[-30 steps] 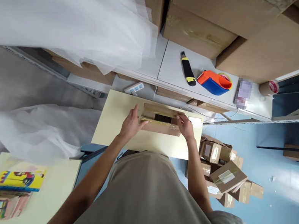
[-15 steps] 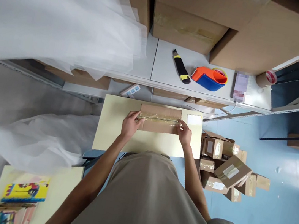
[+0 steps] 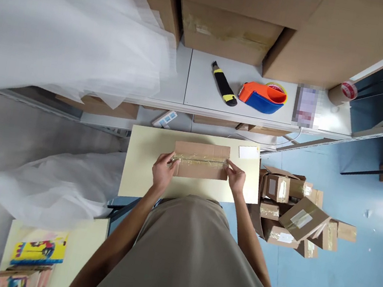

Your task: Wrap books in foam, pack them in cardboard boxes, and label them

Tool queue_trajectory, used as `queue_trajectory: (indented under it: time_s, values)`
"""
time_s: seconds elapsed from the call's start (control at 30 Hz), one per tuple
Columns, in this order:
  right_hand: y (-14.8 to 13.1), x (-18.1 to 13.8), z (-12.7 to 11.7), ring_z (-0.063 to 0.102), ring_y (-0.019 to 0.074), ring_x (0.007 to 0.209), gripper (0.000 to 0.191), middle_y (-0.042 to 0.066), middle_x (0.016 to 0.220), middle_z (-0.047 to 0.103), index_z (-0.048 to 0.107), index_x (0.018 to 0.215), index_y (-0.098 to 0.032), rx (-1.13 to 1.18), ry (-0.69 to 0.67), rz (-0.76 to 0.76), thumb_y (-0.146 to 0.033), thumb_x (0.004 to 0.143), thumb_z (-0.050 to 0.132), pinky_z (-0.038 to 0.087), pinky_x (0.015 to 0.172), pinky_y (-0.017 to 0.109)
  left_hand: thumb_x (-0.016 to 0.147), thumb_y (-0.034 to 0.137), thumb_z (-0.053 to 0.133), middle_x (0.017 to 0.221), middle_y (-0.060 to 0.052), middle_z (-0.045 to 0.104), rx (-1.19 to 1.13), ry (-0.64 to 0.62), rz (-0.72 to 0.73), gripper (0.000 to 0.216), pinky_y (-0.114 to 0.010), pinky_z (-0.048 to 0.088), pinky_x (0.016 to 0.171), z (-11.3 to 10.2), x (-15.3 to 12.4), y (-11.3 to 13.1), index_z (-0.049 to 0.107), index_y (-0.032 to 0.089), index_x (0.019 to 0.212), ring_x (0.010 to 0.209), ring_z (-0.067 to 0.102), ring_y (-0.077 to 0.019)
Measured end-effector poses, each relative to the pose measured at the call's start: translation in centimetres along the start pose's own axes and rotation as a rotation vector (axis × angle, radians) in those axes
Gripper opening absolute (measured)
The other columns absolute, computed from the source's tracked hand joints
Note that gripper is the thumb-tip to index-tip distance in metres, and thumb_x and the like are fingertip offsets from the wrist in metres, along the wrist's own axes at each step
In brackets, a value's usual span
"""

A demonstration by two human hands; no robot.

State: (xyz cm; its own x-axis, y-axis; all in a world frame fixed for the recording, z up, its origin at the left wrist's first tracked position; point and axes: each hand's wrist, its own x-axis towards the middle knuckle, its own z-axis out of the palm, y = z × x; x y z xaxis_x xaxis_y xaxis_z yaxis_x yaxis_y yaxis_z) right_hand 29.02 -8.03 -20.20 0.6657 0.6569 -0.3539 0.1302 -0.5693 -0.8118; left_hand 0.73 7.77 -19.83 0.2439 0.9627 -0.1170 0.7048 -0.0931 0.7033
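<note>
A long cardboard box lies on the pale yellow table, with clear tape running along the seam on its top. At its left end, the fingers of my left hand close on the box edge by the tape. My right hand grips the opposite end with thumb and fingers at the tape's end. A white slip of paper rests on the table just beyond my right hand.
On the grey shelf ahead lie a box cutter, an orange and blue tape dispenser and a tape roll. White foam sheets hang at left. Taped boxes are piled on the right. Books lie lower left.
Both hands stay at the ends of the cardboard box. The box sits slightly lower in view, as the whole scene has shifted a little with the camera.
</note>
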Motion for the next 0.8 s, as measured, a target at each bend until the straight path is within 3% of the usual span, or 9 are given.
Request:
queue_trajectory:
  time_s: [0.27, 0.53, 0.6, 0.67, 0.73, 0.8]
  values:
    - [2.7, -0.7, -0.4, 0.085, 0.0343, 0.119, 0.056, 0.008, 0.129, 0.087, 0.086, 0.133, -0.019, 0.19, -0.025, -0.016, -0.057, 0.092, 0.082, 0.066, 0.113, 0.05, 0.1, 0.036, 0.077, 0.126, -0.012, 0.079, -0.003, -0.045, -0.025, 0.035, -0.037, 0.063, 0.097, -0.4, -1.0, 0.0, 0.081, 0.021, 0.131, 0.097, 0.081, -0.0241]
    - [2.1, -0.5, -0.7, 0.085, 0.0363, 0.122, 0.05, 0.007, 0.134, 0.085, 0.087, 0.129, -0.023, 0.155, -0.06, -0.036, -0.057, 0.094, 0.078, 0.068, 0.108, 0.048, 0.099, 0.045, 0.076, 0.125, -0.012, 0.08, 0.006, -0.038, -0.024, 0.036, -0.039, 0.066, 0.093, -0.8, -1.0, 0.0, 0.08, 0.022, 0.126, 0.091, 0.081, -0.0248]
    - [1.7, -0.5, -1.1, 0.087, 0.0352, 0.115, 0.046, 0.008, 0.135, 0.085, 0.086, 0.128, -0.025, 0.129, -0.09, -0.072, -0.056, 0.096, 0.076, 0.071, 0.102, 0.047, 0.098, 0.045, 0.076, 0.127, -0.013, 0.078, 0.036, -0.028, -0.014, 0.034, -0.044, 0.066, 0.1, -1.0, -0.9, 0.2, 0.079, 0.023, 0.124, 0.1, 0.08, -0.0284]
    - [0.9, -0.2, -1.7, 0.087, 0.0336, 0.11, 0.041, 0.009, 0.139, 0.084, 0.086, 0.126, -0.026, 0.059, -0.127, -0.136, -0.055, 0.099, 0.072, 0.073, 0.096, 0.046, 0.096, 0.043, 0.078, 0.133, -0.015, 0.076, 0.074, 0.012, 0.009, 0.032, -0.051, 0.062, 0.112, -1.1, -0.6, 1.1, 0.077, 0.024, 0.122, 0.123, 0.075, -0.0353]
    - [-0.7, 0.3, -2.8, 0.087, 0.0333, 0.11, 0.037, 0.011, 0.145, 0.081, 0.086, 0.121, -0.026, -0.049, -0.142, -0.234, -0.054, 0.102, 0.069, 0.073, 0.094, 0.048, 0.096, 0.041, 0.076, 0.142, -0.018, 0.072, 0.085, 0.061, 0.053, 0.032, -0.058, 0.055, 0.123, -1.2, 0.0, 3.1, 0.075, 0.024, 0.123, 0.143, 0.065, -0.0393]
    - [-3.5, 1.2, -4.5, 0.085, 0.0341, 0.115, 0.036, 0.013, 0.149, 0.078, 0.086, 0.12, -0.025, -0.149, -0.099, -0.369, -0.053, 0.106, 0.067, 0.071, 0.1, 0.051, 0.1, 0.04, 0.072, 0.147, -0.018, 0.071, 0.044, 0.077, 0.135, 0.032, -0.059, 0.051, 0.128, -1.2, 0.9, 6.3, 0.074, 0.024, 0.128, 0.148, 0.062, -0.0383]
